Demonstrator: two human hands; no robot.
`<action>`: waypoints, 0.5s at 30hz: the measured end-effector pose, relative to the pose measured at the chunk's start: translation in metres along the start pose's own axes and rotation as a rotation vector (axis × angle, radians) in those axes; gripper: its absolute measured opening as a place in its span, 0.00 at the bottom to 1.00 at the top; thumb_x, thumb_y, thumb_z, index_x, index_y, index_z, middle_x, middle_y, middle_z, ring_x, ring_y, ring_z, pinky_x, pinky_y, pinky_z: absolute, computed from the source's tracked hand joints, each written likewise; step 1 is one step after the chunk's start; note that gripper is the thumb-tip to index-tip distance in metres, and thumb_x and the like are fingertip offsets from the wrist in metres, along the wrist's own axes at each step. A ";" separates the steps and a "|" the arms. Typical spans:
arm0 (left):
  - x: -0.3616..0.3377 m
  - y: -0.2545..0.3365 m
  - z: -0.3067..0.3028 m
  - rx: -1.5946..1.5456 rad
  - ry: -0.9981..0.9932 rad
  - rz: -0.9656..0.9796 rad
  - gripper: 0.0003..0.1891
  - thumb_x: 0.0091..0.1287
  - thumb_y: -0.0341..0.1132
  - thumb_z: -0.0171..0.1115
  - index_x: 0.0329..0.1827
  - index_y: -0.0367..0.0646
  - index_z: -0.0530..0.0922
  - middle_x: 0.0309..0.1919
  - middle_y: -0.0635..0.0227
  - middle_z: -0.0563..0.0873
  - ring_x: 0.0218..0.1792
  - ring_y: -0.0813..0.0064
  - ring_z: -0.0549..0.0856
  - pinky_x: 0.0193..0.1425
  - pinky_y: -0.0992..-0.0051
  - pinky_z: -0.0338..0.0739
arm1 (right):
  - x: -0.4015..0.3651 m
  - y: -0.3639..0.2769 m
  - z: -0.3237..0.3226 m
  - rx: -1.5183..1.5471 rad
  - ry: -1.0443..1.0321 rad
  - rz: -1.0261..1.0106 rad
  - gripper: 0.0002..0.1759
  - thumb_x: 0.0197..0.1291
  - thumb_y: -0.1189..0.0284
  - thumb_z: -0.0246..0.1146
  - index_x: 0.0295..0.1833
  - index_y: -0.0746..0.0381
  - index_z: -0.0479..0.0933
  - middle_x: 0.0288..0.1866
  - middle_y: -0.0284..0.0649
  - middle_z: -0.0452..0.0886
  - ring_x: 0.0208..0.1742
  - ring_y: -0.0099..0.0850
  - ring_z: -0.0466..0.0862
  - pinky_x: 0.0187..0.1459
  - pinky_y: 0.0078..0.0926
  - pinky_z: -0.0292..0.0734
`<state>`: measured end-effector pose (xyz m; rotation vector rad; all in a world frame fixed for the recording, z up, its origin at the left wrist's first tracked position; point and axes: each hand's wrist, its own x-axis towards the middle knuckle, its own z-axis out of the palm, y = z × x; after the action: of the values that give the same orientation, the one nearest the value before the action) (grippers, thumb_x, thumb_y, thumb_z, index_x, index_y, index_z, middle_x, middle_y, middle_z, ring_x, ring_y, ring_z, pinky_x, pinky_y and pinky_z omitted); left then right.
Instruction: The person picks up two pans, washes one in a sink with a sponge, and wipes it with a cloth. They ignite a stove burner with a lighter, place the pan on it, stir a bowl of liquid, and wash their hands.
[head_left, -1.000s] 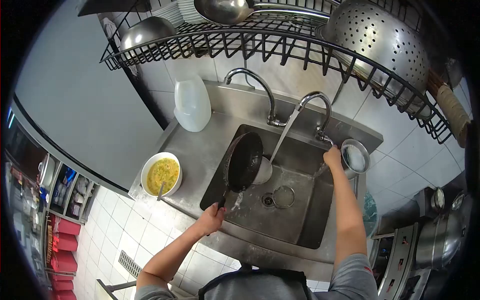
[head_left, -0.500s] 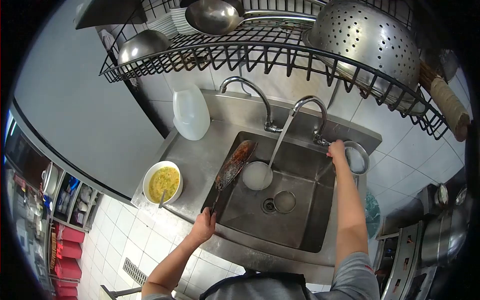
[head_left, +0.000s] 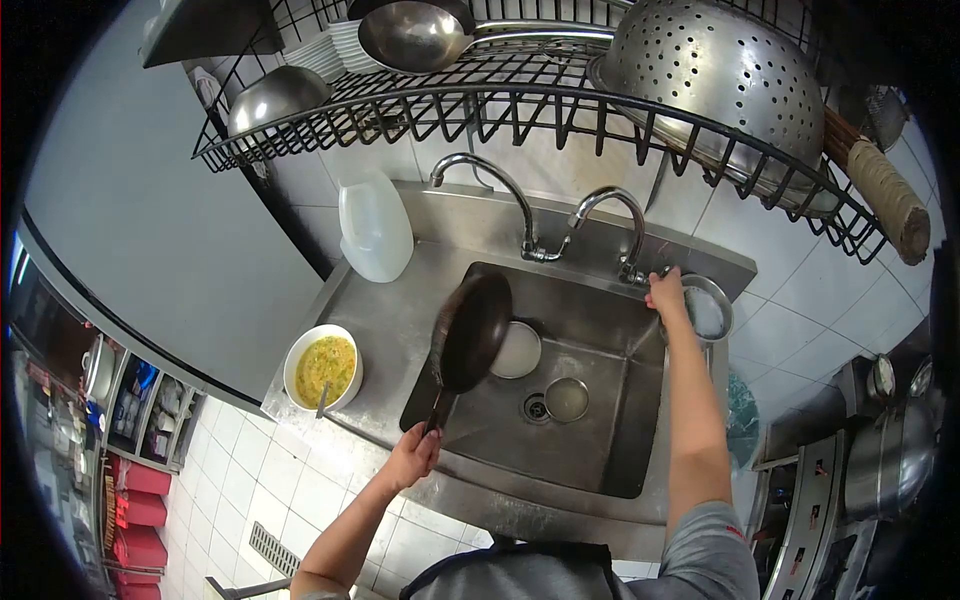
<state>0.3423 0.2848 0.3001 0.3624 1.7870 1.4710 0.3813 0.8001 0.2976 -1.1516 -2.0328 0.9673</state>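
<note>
middle: steel sink | left hand fingers wrapped round black pan handle | right hand at tap, fingers unclear | left: soup bowl | top: wire rack

The person's left hand sits near and left of centre, with the fingers curled tight in a closed grip. Its bare forearm slopes down and left to a bent elbow at the near edge. The right hand reaches far on the right, the arm almost straight. Its fingers are bent over, but how tightly they close is unclear.
</note>
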 end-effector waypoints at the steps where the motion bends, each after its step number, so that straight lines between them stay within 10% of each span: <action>1: -0.004 0.011 0.002 -0.252 -0.097 -0.119 0.07 0.67 0.38 0.47 0.37 0.44 0.67 0.18 0.74 0.67 0.16 0.81 0.65 0.15 0.81 0.57 | -0.017 0.005 0.006 -0.048 0.079 -0.147 0.24 0.54 0.74 0.53 0.55 0.73 0.59 0.43 0.59 0.73 0.47 0.50 0.75 0.49 0.40 0.69; 3: -0.004 0.016 0.002 -0.457 -0.236 -0.213 0.05 0.68 0.38 0.44 0.36 0.49 0.67 0.19 0.80 0.61 0.16 0.88 0.58 0.15 0.86 0.47 | -0.074 -0.001 0.014 -0.204 0.254 -0.465 0.32 0.52 0.73 0.57 0.61 0.69 0.53 0.43 0.53 0.73 0.44 0.45 0.76 0.45 0.38 0.72; 6: -0.006 0.022 0.008 -0.602 -0.322 -0.232 0.06 0.69 0.39 0.43 0.36 0.49 0.66 0.20 0.80 0.61 0.16 0.87 0.58 0.14 0.84 0.48 | -0.154 -0.008 -0.003 -0.743 -0.865 -0.313 0.36 0.48 0.59 0.61 0.62 0.62 0.61 0.64 0.52 0.58 0.63 0.46 0.63 0.61 0.36 0.59; 8: -0.006 0.017 0.014 -0.490 -0.261 -0.227 0.07 0.69 0.39 0.43 0.35 0.49 0.67 0.18 0.80 0.61 0.15 0.88 0.57 0.15 0.85 0.48 | -0.174 0.025 0.001 -0.883 -1.202 -0.092 0.36 0.47 0.54 0.62 0.62 0.53 0.64 0.67 0.51 0.53 0.68 0.46 0.53 0.64 0.39 0.55; 10: -0.002 0.011 0.013 -0.332 -0.257 -0.203 0.09 0.69 0.40 0.43 0.35 0.46 0.68 0.17 0.80 0.62 0.16 0.88 0.60 0.16 0.84 0.53 | -0.220 0.034 -0.007 -0.879 -0.673 -0.240 0.36 0.45 0.54 0.64 0.60 0.57 0.66 0.69 0.51 0.44 0.68 0.56 0.45 0.63 0.54 0.47; 13: 0.025 -0.041 0.009 0.398 0.022 0.303 0.09 0.68 0.38 0.45 0.34 0.41 0.67 0.17 0.71 0.70 0.15 0.75 0.69 0.18 0.76 0.63 | -0.248 0.030 -0.026 -0.768 -0.854 0.032 0.34 0.46 0.56 0.64 0.61 0.52 0.65 0.70 0.50 0.39 0.68 0.57 0.45 0.63 0.55 0.46; 14: 0.020 -0.018 0.014 0.670 0.122 0.389 0.11 0.64 0.35 0.48 0.33 0.34 0.66 0.20 0.44 0.76 0.27 0.45 0.77 0.29 0.58 0.69 | -0.264 0.036 -0.030 -0.886 -0.719 -0.059 0.35 0.46 0.56 0.64 0.61 0.52 0.64 0.70 0.49 0.39 0.68 0.57 0.45 0.63 0.54 0.46; 15: 0.022 -0.021 0.014 0.722 0.171 0.449 0.10 0.63 0.34 0.48 0.33 0.33 0.66 0.21 0.44 0.76 0.28 0.43 0.76 0.29 0.56 0.69 | -0.276 0.040 -0.034 -1.004 -0.569 -0.145 0.35 0.46 0.56 0.64 0.62 0.51 0.64 0.70 0.49 0.39 0.68 0.57 0.44 0.63 0.54 0.47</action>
<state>0.3431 0.3031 0.2718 1.0822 2.4592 1.0981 0.5480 0.5800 0.2431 -1.2238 -3.1819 0.1283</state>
